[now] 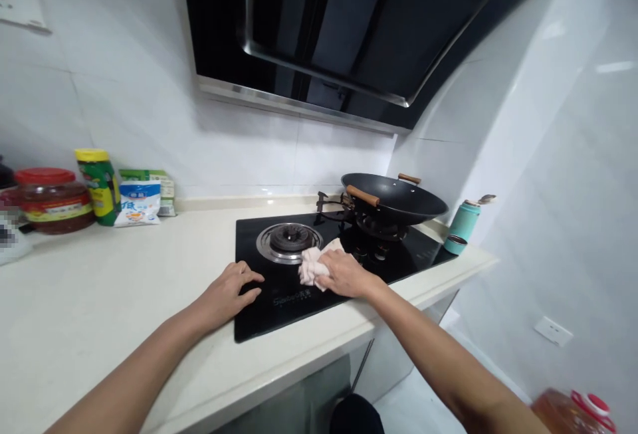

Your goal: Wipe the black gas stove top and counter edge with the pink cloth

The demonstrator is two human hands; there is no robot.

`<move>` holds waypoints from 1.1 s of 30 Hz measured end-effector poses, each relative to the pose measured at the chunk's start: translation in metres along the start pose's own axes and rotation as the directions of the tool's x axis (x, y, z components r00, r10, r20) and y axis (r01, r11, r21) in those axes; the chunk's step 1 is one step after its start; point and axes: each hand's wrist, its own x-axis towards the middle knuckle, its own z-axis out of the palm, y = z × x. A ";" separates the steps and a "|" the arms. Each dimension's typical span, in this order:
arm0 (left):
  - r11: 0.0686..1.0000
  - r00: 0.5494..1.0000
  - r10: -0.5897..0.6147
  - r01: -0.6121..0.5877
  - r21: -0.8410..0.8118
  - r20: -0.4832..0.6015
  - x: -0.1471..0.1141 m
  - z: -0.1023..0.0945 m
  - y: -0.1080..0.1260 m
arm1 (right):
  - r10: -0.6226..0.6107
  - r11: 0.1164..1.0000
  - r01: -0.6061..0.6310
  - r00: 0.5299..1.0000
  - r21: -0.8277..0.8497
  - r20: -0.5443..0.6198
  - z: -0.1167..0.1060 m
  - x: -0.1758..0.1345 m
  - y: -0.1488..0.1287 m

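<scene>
A black glass gas stove (279, 311) is set into the pale countertop. My right hand (345, 273) grips a crumpled pale pink cloth (312, 266), pressed on the glass just right of the left burner (290, 238). That burner has a steel ring and carries no pan support. At the stove's left edge rests my left hand (233, 293), fingers apart and holding nothing, its fingertips over the glass. A black wok (399, 198) with wooden handles sits on the right burner. Behind the left burner, a dark metal pan support (333, 208) stands on the stove.
Along the wall at left are a red-lidded jar (52, 205), a green bottle with a yellow cap (100, 188) and a white-blue packet (139, 203). A turquoise container (464, 220) stands at the right end. The range hood (309, 82) hangs low overhead.
</scene>
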 end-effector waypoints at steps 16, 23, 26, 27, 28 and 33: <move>0.990 0.984 -0.096 0.079 0.114 0.151 -0.031 -0.030 0.040 | 0.632 0.766 -0.635 0.772 -0.101 -0.059 -0.003 -0.173 0.160; 0.973 0.978 -0.183 0.195 0.123 -0.101 -0.127 -0.047 0.038 | 0.670 0.711 -0.672 0.737 -0.208 -0.092 -0.008 -0.188 0.185; 0.949 0.936 -0.252 0.289 0.125 -0.246 -0.158 -0.049 0.030 | 0.525 0.819 -0.520 0.850 -0.242 -0.049 0.000 -0.179 0.144; 0.941 0.919 -0.274 0.317 0.121 -0.283 -0.163 -0.050 0.029 | 0.494 0.837 -0.485 0.869 -0.253 -0.033 0.001 -0.174 0.127; 0.932 0.902 -0.293 0.343 0.116 -0.318 -0.167 -0.052 0.028 | 0.484 0.845 -0.472 0.875 -0.250 -0.018 0.002 -0.167 0.107; 0.909 0.829 -0.343 0.411 0.065 -0.441 -0.168 -0.055 0.027 | 0.536 0.843 -0.532 0.844 -0.079 0.032 -0.002 -0.116 -0.002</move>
